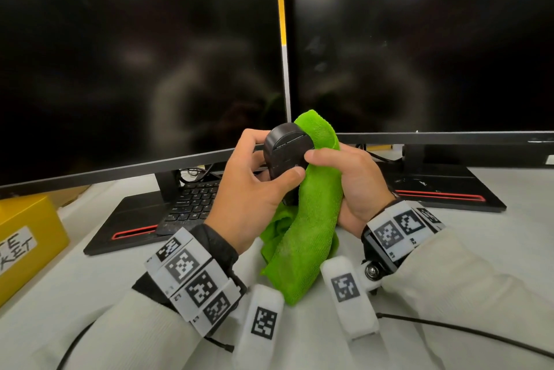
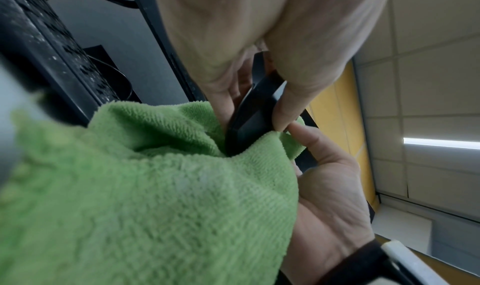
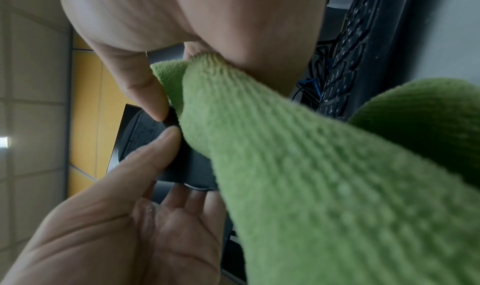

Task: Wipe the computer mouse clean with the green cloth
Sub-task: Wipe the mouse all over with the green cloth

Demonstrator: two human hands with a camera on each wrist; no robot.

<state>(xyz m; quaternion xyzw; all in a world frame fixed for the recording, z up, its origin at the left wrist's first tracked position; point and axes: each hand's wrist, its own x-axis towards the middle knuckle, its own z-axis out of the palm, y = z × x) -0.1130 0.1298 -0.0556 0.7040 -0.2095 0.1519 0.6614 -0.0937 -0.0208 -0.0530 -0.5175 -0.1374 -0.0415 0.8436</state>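
Note:
The black computer mouse (image 1: pixel 284 152) is lifted above the desk with its underside turned toward me. My left hand (image 1: pixel 257 180) grips it, thumb across the lower part and fingers curled round the far side. My right hand (image 1: pixel 353 183) holds the green cloth (image 1: pixel 308 225) bunched against the mouse's right side, with the thumb resting on the mouse's edge. The cloth's tail hangs down toward the table. In the left wrist view, the mouse (image 2: pixel 254 115) sits wedged between the cloth (image 2: pixel 155 186) and my left hand's fingers (image 2: pixel 226 96). In the right wrist view, both thumbs touch the mouse (image 3: pixel 145 133) beside the cloth (image 3: pixel 285 166).
Two dark monitors (image 1: pixel 135 54) (image 1: pixel 419 39) stand close behind my hands on red-striped bases. A black keyboard (image 1: pixel 192 201) lies under the left one. A yellow box (image 1: pixel 27 234) sits at the left, and a black cable (image 1: pixel 464 330) crosses the white table (image 1: pixel 509 219).

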